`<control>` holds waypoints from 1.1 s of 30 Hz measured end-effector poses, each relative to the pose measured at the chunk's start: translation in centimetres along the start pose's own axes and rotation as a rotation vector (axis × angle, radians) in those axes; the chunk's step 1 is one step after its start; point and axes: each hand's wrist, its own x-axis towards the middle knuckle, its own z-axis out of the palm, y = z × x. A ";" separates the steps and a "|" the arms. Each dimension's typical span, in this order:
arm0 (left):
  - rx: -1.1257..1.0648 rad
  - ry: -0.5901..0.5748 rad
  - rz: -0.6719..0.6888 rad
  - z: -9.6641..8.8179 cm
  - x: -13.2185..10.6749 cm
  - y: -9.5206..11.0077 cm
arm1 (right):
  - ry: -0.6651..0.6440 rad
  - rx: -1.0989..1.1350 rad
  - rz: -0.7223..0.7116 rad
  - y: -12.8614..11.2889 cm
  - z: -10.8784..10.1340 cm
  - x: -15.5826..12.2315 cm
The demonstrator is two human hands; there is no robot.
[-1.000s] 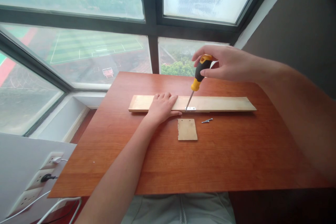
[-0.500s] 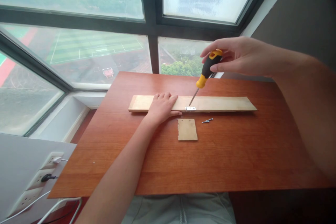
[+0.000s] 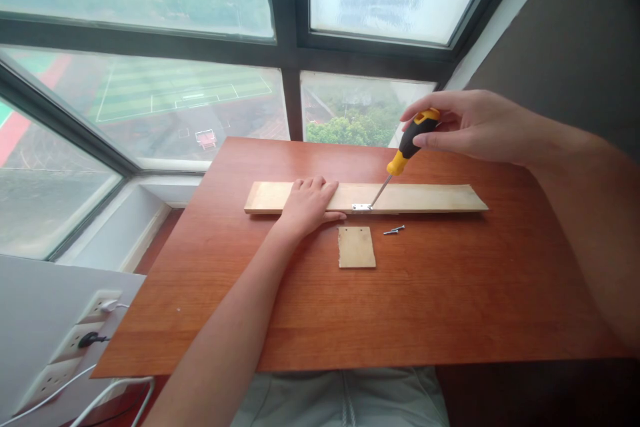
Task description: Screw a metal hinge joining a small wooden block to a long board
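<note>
A long pale wooden board (image 3: 420, 197) lies across the tabletop. My left hand (image 3: 307, 203) holds its left half, fingers over the top face and thumb along the near edge. A small silver metal hinge (image 3: 361, 207) sits on the board's near edge, right of that thumb. My right hand (image 3: 465, 123) grips a black and yellow screwdriver (image 3: 409, 141) by its handle, high above the board. The tilted shaft runs down to the hinge's right end, where its tip appears to touch. Two screws (image 3: 395, 230) and a small thin wooden piece with two holes (image 3: 357, 247) lie nearer me.
The reddish-brown table (image 3: 450, 300) stands against large windows with a dark frame (image 3: 293, 47). Wall sockets (image 3: 75, 340) with plugged-in cables are low at the left. A dark wall (image 3: 565, 47) rises on the right.
My right hand has shifted right and slightly down with the screwdriver. Its tip has gone from above the hinge's middle to the hinge's right end. My left hand and the board stay put.
</note>
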 end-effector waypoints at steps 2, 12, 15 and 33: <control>-0.001 0.001 0.002 0.0 0.0 0.0 | 0.008 -0.011 -0.003 0.0 0.1 0.0; -0.008 0.010 -0.001 0.3 0.0 -0.1 | 0.104 -0.010 -0.023 0.1 0.6 0.1; 0.005 0.015 0.003 0.3 0.0 -0.1 | 0.119 -0.020 -0.005 -0.2 0.6 0.1; -0.011 0.008 0.001 0.1 0.1 0.0 | 0.203 -0.219 -0.054 -1.5 1.2 0.4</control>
